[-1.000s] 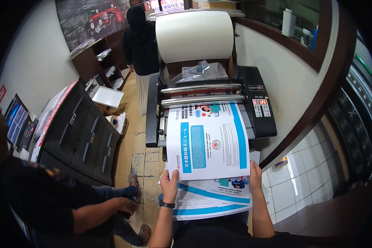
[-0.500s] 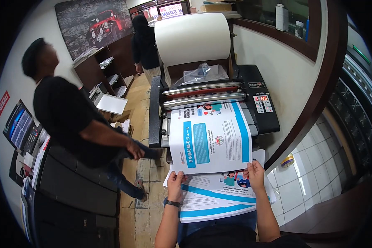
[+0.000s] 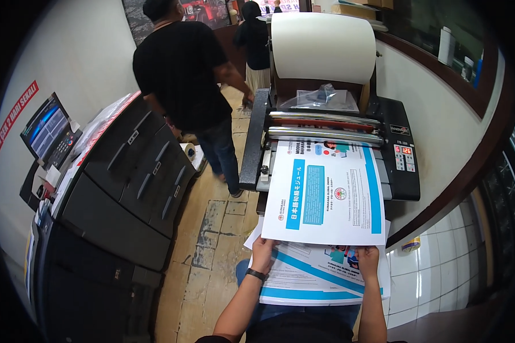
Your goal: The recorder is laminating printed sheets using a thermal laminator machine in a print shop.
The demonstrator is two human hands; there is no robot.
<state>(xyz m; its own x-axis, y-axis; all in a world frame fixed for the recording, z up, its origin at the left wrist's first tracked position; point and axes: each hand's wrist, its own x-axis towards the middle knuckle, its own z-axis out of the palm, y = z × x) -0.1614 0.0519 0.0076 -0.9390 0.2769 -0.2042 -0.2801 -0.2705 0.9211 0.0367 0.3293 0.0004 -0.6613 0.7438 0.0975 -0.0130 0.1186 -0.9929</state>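
Note:
A large white printed sheet [image 3: 349,233] with blue bands and small cartoon figures lies on the feed table of a black laminating machine [image 3: 403,177]. Its far end reaches the metal rollers [image 3: 326,131]. At the near left corner, my left hand [image 3: 262,256] is closed on the sheet's edge. My right hand [image 3: 367,260] pinches the same edge near the right corner, its fingertips partly hidden. Below the hands, a pile of similar printed sheets [image 3: 309,294] rests over my lap, slightly fanned.
A wide white roll [image 3: 324,48] sits behind the rollers, with clear plastic film [image 3: 326,97] before it. Left stand a dark copier [image 3: 114,228] and its screen [image 3: 46,128]. A person in black [image 3: 183,74] walks in the aisle; another person [image 3: 252,40] stands farther back.
My view has swung left, so the machine appears farther right. The nearer person has walked farther up the aisle, back now turned. Both hands keep hold of the sheet's near edge.

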